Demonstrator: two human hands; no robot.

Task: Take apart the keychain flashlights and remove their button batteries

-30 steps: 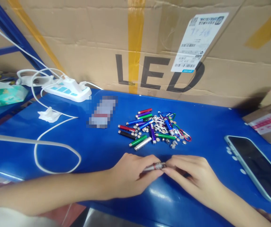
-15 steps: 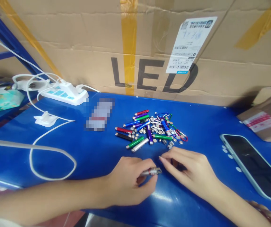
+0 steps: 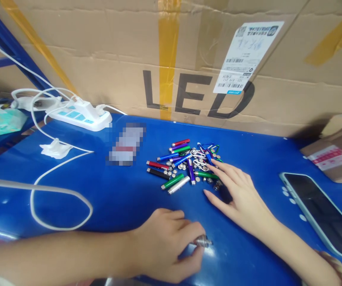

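Observation:
My left hand (image 3: 171,244) is closed over the near part of the table, pinching a small silver flashlight (image 3: 201,241) between thumb and index finger. Its ribbed metal end points right, and most of its body is hidden inside the hand. My right hand (image 3: 238,188) is open, fingers apart, reaching over the right edge of a pile. In that pile lie several small tube flashlights in red, green (image 3: 172,181), blue, purple, black and silver (image 3: 179,185). Among them are button cells (image 3: 197,179) and carabiner clips (image 3: 200,165). My fingers cover part of the pile's right side.
A phone (image 3: 323,214) lies at the right on the blue table (image 3: 123,186). A white power strip (image 3: 80,115) and looping cables (image 3: 92,206) occupy the left. Behind stands a big cardboard box (image 3: 114,51) marked LED, with a smaller box (image 3: 335,155) at the right.
My right hand has moved forward onto the pile's right edge and its fingers have spread. My left hand has drawn slightly nearer and right, still pinching the flashlight.

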